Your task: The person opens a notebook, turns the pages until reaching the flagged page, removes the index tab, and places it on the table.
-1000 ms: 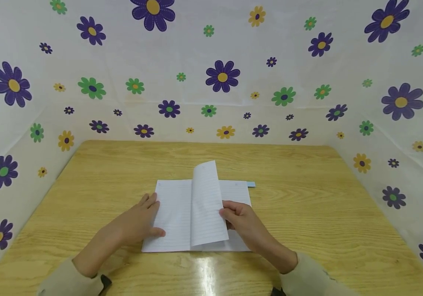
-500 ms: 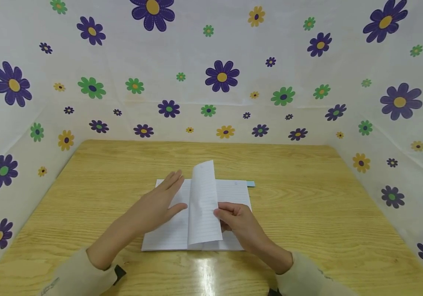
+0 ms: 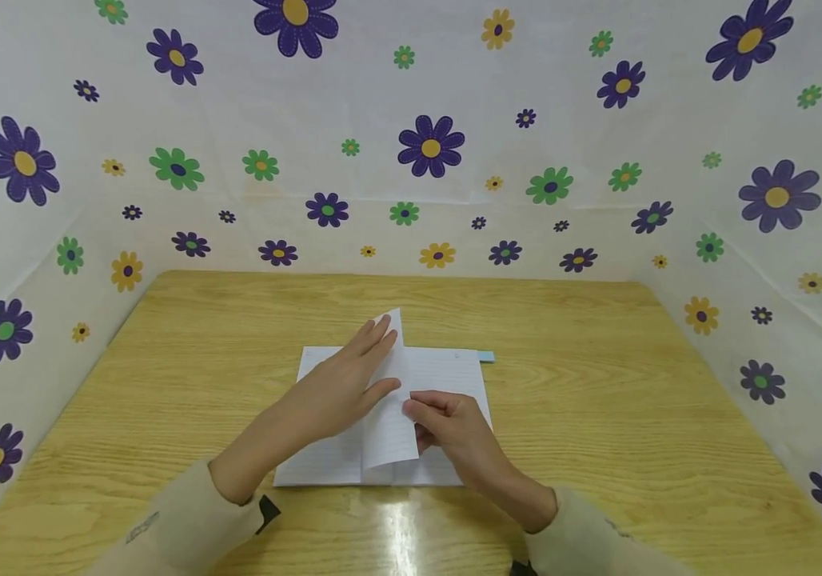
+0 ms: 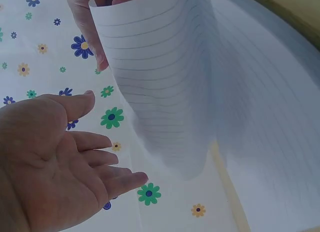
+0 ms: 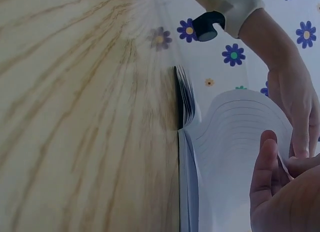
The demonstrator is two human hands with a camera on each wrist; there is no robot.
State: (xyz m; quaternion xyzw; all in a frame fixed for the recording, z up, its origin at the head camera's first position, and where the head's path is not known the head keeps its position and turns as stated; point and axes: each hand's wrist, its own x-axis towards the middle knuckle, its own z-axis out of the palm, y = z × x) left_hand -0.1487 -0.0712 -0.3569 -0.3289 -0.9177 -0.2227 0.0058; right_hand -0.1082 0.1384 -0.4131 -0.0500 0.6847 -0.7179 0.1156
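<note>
An open lined notebook [image 3: 447, 368] lies on the wooden table, with one page [image 4: 150, 66] lifted and bowed near its middle. My right hand [image 3: 454, 432] pinches the free edge of that page between thumb and fingers; in the right wrist view the same hand [image 5: 285, 192] has the paper edge between them. My left hand [image 3: 342, 384] is over the notebook's left side, fingers extended toward the raised page and overlapping it in the head view. In the left wrist view the left hand's palm [image 4: 45, 162] faces the page, fingers relaxed and holding nothing.
A light blue tab [image 3: 486, 357] sticks out at the notebook's upper right corner. The wooden table [image 3: 598, 384] extends all round the notebook. White cloth [image 3: 353, 88] printed with flowers stands behind it and along both sides.
My left hand has risen from the notebook's left edge and moved right and forward to the lifted page. My right hand has carried the page's edge slightly left.
</note>
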